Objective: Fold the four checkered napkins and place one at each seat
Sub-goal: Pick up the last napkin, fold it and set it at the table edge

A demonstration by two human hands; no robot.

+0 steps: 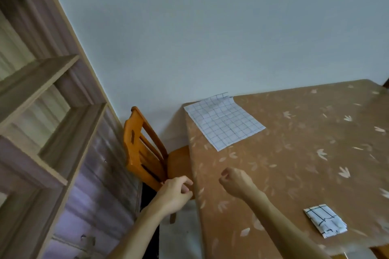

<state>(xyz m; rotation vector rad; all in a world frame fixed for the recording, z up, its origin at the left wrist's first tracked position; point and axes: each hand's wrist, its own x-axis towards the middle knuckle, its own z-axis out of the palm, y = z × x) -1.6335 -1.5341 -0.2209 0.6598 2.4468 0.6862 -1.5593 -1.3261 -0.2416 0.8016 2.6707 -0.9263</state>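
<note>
- The step in hand looks like the move to the next napkin: the unfolded napkin (224,121) lies flat at the far corner of the surface (305,153), one edge curling up against the wall.
- The left hand (175,192) hangs loosely curled and empty beside the surface edge, near the chair (143,149); the right hand (235,182) hovers above the surface, clenched, holding nothing as far as the blur shows.
- The next move calls for reaching forward to that napkin and folding it.
- Count: two napkins visible, one unfolded, one folded napkin (325,221) near the right; one chair.
</note>
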